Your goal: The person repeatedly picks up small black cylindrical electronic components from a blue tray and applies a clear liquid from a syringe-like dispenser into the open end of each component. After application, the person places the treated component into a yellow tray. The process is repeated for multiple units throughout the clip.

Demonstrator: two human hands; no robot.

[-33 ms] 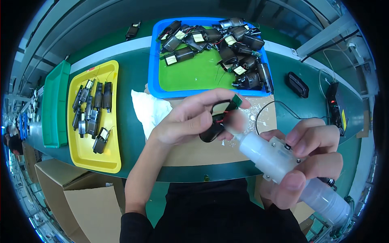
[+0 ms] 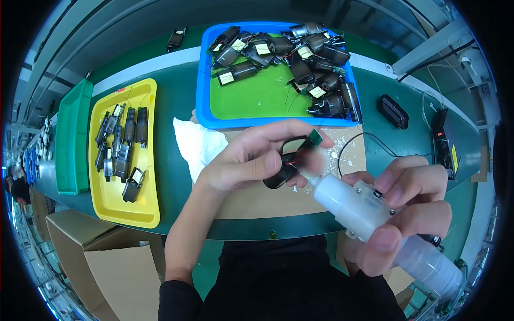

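Note:
My left hand (image 2: 241, 163) is closed around a small black cased part (image 2: 277, 177), pinched between thumb and fingers. That part carries a cream label, thin red wires and a little green circuit board (image 2: 316, 137) at its upper end. My right hand (image 2: 415, 206) grips a translucent white tube-shaped dispenser (image 2: 334, 197), tilted with its narrow tip toward the part. A blurred patch covers the spot where tip and part come together, so whether they touch cannot be made out. Both are held above a brown cardboard sheet (image 2: 246, 207) on the green table.
Several similar black parts lie in a blue tray (image 2: 204, 80) at the back and a yellow tray (image 2: 128, 213) at left. Beyond stands a green tray (image 2: 72, 144). A white cloth (image 2: 197, 145), black case (image 2: 392, 111), cabled black device (image 2: 442, 144) and cardboard box (image 2: 123, 273) surround me.
The dispenser and my right hand have shifted very slightly left. The part in my left hand has turned a touch; the trays are unchanged.

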